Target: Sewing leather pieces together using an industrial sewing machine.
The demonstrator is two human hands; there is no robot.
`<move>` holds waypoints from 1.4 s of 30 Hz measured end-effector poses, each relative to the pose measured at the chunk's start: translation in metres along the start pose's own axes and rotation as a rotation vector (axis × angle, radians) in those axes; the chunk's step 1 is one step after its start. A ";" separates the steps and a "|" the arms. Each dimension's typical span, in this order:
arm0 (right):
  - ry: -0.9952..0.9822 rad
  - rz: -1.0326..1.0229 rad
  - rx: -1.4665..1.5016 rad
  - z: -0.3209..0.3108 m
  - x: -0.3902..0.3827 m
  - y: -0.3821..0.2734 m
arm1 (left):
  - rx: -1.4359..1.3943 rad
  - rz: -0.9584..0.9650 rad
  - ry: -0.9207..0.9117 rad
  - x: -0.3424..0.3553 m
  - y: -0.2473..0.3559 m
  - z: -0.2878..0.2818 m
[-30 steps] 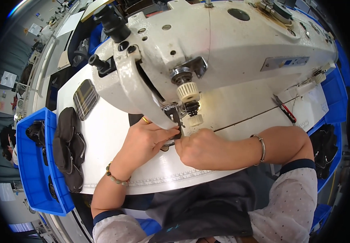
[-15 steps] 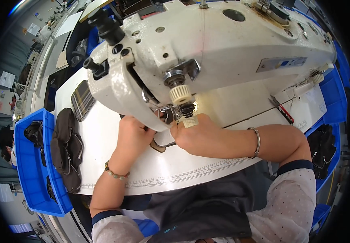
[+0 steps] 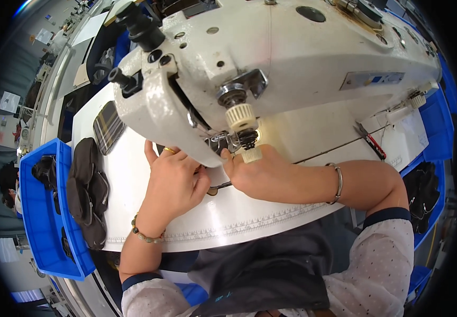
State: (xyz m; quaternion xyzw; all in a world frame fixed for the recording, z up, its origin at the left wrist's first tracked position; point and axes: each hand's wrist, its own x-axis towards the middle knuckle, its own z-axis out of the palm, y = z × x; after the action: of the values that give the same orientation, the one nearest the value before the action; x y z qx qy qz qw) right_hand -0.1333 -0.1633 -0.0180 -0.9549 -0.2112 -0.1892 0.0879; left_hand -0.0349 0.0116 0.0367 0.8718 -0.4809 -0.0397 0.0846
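Both my hands work under the head of a white sewing machine [image 3: 297,58], close around its needle and presser foot [image 3: 219,143]. My left hand [image 3: 173,182] is closed, thumb and forefinger pinched by a small dark bit, with the little-finger side raised. My right hand [image 3: 260,174] has its fingers curled together just right of the presser foot; the machine's tension knob partly covers them. What either hand grips is mostly hidden. Dark material shows by the foot, and a small tan-and-dark edge [image 3: 212,191] peeks out between the hands on the white table [image 3: 228,219].
Dark zippered pouches [image 3: 87,193] and a folded plaid cloth [image 3: 108,128] lie on the left. Beyond them stands a blue bin [image 3: 46,227] holding dark pieces. Red-handled snips [image 3: 371,141] rest at the right; another blue bin [image 3: 440,187] holds dark goods there.
My left hand has turned and drawn slightly back, its outer fingers lifting into sight. The tan-edged piece between my hands shows less. My right hand stays nearly in place.
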 end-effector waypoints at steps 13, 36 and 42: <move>-0.048 -0.030 0.028 0.006 0.000 0.001 | -0.068 0.299 0.342 0.007 -0.011 0.026; 0.011 -0.012 0.173 0.000 0.000 -0.004 | -0.003 0.178 0.185 -0.005 0.009 0.043; -0.065 0.021 0.076 -0.005 0.001 -0.001 | 0.069 0.152 0.245 0.000 0.015 0.045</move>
State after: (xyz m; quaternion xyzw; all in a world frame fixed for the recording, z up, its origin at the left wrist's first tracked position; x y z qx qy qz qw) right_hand -0.1347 -0.1630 -0.0127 -0.9587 -0.2111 -0.1488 0.1193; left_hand -0.0541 -0.0006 -0.0049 0.8336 -0.5327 0.0901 0.1152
